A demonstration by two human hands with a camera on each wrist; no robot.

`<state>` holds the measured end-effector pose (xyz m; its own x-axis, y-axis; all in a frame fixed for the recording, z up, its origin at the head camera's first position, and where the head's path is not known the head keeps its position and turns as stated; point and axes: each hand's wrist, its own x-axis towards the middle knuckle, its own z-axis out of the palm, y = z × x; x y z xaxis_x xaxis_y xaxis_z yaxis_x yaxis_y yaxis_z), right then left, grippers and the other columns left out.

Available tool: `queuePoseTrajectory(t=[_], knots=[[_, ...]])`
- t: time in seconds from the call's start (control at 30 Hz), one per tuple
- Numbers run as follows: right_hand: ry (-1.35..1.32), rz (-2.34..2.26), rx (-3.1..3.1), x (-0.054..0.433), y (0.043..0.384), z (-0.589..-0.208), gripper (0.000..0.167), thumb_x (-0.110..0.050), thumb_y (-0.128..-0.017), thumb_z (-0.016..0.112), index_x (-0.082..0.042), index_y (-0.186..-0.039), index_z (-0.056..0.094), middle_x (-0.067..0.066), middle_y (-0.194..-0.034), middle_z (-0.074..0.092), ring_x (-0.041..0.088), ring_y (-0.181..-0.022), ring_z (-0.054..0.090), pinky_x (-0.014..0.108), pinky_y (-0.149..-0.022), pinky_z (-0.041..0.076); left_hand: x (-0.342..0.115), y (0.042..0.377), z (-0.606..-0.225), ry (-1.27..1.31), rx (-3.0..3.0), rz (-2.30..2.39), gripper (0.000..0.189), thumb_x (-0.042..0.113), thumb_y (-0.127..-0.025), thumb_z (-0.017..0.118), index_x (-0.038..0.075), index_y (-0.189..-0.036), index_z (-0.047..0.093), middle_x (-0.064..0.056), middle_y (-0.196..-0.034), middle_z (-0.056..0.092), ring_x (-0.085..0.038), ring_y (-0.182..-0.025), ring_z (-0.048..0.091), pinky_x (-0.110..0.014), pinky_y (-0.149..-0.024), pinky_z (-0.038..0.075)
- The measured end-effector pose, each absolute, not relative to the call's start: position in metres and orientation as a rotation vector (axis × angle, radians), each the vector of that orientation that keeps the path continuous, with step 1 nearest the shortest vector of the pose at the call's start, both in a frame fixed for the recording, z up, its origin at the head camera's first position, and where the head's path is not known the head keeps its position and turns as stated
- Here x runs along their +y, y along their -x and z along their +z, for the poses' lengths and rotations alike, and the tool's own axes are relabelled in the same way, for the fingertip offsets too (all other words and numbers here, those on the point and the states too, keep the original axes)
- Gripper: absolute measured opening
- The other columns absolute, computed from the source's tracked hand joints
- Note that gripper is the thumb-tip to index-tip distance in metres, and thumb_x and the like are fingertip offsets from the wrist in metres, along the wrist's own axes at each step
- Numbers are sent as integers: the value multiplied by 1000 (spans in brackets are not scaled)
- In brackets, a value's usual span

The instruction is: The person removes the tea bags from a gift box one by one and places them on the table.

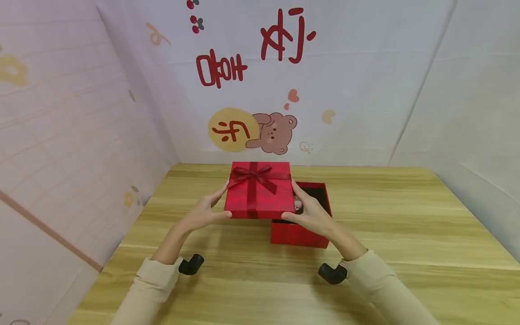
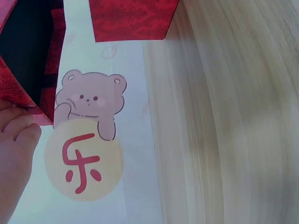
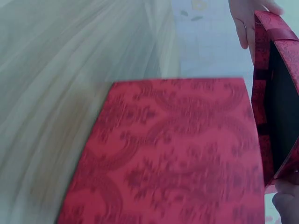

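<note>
Both hands hold a red gift box lid (image 1: 239, 198) with a dark red ribbon bow, raised above the table and to the left of its box. My left hand (image 1: 205, 211) grips the lid's left side, thumb at the front corner. On the opposite side my right hand (image 1: 310, 214) grips it the same way. Behind the right hand stands the open red box base (image 1: 300, 234), dark inside, with a small pinkish patterned thing (image 1: 298, 204) partly visible in it. The lid's black underside (image 2: 25, 46) shows in the left wrist view.
The box stands on a wood-grain table (image 1: 227, 280). A white cloth backdrop (image 1: 349, 81) with a printed bear and red characters hangs behind it, and pale cloth walls flank both sides. A black wrist mount (image 1: 333, 273) sits at each cuff.
</note>
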<state>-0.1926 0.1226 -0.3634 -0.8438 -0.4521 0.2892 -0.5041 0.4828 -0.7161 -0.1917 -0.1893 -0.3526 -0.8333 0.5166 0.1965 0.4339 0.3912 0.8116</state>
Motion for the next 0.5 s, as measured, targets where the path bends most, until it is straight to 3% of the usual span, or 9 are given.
queuePoseTrajectory(t=[0.3, 0.4, 0.5], knots=[[-886, 1370, -2600, 100, 188, -360, 95, -27, -77, 73, -2, -146, 12, 15, -148, 25, 29, -127, 36, 49, -95, 39, -211, 181, -341, -868, 2536, 1462, 83, 19, -85, 65, 2, -145, 12, -16, -152, 9, -34, -138, 10, -51, -107, 17], [-911, 1394, -2582, 93, 187, -359, 96, -26, -77, 73, -3, -146, 11, 14, -147, 27, 28, -123, 42, 47, -93, 43, -218, 180, -340, -873, 2526, 1468, 83, 17, -85, 65, 1, -145, 11, -16, -151, 8, -34, -138, 9, -49, -107, 16], [-930, 1394, -2588, 87, 185, -358, 98, -31, -77, 72, -5, -147, 9, 12, -149, 24, 28, -126, 39, 45, -94, 42, -225, 178, -341, -879, 2519, 1478, 83, 15, -84, 66, 0, -145, 11, -18, -151, 8, -34, -138, 9, -44, -107, 16]])
